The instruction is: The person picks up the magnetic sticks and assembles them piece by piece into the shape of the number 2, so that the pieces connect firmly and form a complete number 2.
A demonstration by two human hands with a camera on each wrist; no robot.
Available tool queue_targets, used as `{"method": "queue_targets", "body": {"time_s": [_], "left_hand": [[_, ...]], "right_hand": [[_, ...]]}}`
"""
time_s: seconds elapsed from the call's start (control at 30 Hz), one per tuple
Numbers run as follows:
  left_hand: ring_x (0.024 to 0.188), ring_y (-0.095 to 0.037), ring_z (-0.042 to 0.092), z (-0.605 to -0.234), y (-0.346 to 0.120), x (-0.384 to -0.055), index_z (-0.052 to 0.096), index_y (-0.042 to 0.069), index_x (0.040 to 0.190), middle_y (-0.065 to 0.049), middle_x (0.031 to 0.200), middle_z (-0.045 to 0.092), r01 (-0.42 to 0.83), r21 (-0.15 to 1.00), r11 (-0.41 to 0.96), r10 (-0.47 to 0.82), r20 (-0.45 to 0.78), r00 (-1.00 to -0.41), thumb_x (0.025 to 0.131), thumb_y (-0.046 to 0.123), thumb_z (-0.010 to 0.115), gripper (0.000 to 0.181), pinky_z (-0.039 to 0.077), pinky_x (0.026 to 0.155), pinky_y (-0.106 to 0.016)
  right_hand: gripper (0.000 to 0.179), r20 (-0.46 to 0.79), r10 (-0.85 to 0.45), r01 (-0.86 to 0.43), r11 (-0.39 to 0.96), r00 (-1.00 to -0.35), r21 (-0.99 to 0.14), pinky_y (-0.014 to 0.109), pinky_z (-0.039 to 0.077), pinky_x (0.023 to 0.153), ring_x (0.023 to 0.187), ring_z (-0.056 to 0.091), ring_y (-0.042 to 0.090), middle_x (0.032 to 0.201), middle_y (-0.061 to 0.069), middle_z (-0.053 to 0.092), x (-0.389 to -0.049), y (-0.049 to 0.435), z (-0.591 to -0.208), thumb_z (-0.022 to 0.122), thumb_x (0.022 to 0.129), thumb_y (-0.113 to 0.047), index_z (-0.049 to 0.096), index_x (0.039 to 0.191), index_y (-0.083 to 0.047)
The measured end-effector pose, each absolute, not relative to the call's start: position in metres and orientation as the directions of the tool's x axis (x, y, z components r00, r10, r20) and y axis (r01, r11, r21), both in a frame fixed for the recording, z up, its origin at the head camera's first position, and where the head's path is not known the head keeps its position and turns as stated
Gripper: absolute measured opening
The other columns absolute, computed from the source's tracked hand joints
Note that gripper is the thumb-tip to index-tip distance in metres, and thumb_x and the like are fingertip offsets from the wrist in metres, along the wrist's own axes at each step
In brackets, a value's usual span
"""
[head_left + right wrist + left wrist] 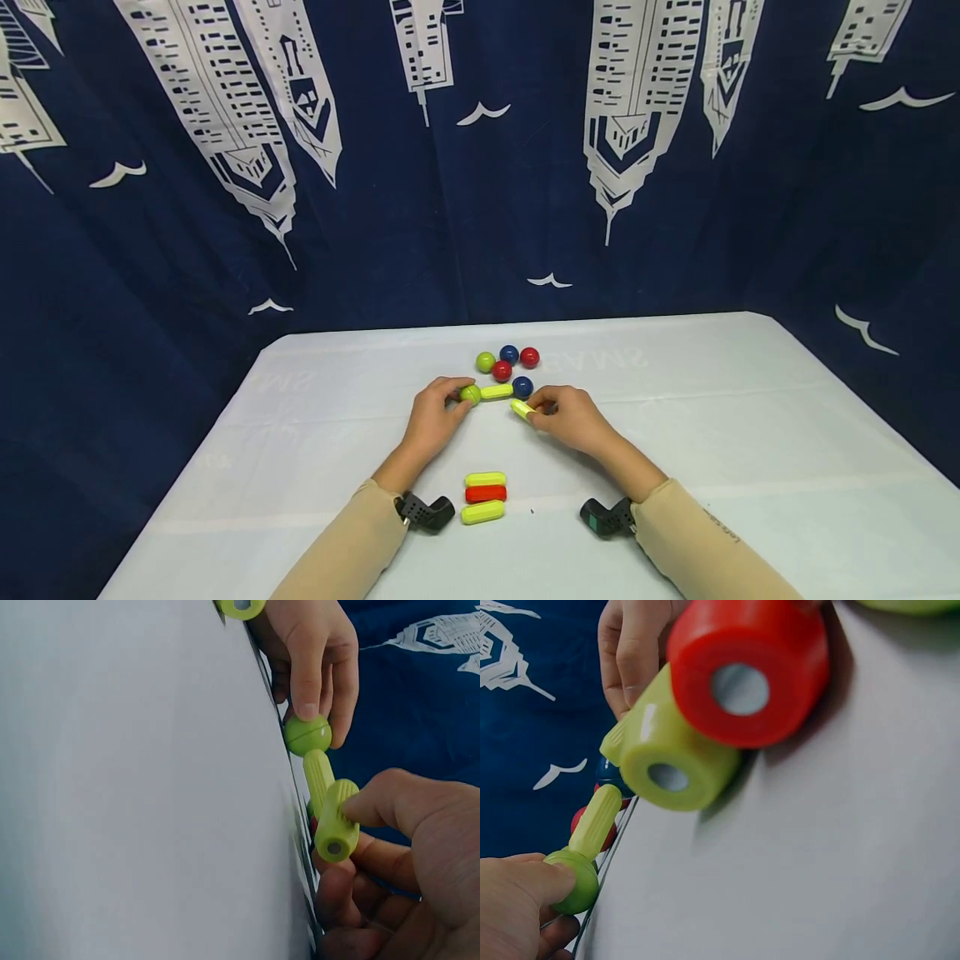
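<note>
My left hand [433, 417] pinches a green ball [470, 394] between thumb and fingers. A yellow magnetic rod [497, 391] runs from that ball to a blue ball [522, 387], the three forming a line on the table. Just in front of the blue ball, my right hand [572, 421] holds a second yellow rod [521, 409], its far end angled toward the ball. In the right wrist view, thumb and fingers grip this yellow rod [337, 821], whose near end shows a grey metal disc; it overlaps the joined rod [318, 776] there.
Behind the hands sit a loose green ball [486, 362], a blue ball [509, 355] and two red balls [529, 357]. Between the forearms, a red rod [486, 494] lies between two yellow rods [483, 512]. A white cloth covers the table [300, 467]; a dark blue curtain [450, 242] hangs behind.
</note>
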State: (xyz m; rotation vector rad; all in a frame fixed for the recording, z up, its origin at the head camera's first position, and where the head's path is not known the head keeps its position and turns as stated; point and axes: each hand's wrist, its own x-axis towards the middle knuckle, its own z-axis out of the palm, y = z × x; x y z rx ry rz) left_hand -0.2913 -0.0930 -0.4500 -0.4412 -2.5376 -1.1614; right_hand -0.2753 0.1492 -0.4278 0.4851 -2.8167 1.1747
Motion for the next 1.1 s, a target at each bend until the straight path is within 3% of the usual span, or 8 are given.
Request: {"method": "queue_targets", "body": {"time_s": [0.57,1.1], "left_hand": [[0.094,-0.020,0.065,-0.4507,-0.0937,-0.2909,0.074,0.009,0.121,-0.009,0.111,0.071,0.404,0.663,0.630,0.148,0.408,-0.901,0.090,0.001,0.076,0.032,0.056,0.086,-0.039],[0.096,-0.022,0.066,-0.4488,-0.0934,-0.2917,0.074,0.008,0.121,-0.010,0.111,0.071,0.405,0.678,0.614,0.145,0.407,-0.902,0.090,0.000,0.076,0.031,0.056,0.089,-0.042]], "right_hand": [[0.015,0.127,-0.080,-0.146,0.717,-0.989,-0.682,0.028,0.044,0.064,0.072,0.057,0.016,0.079,0.003,0.068,-0.2742,0.1519,-0.4259,0.073,0.085,-0.013,0.073,0.096,-0.002],[0.016,0.119,-0.045,-0.117,0.694,-0.992,-0.710,0.027,0.046,0.065,0.074,0.060,0.017,0.083,0.006,0.070,-0.2746,0.1537,-0.4255,0.070,0.086,-0.013,0.071,0.096,-0.001]]}}
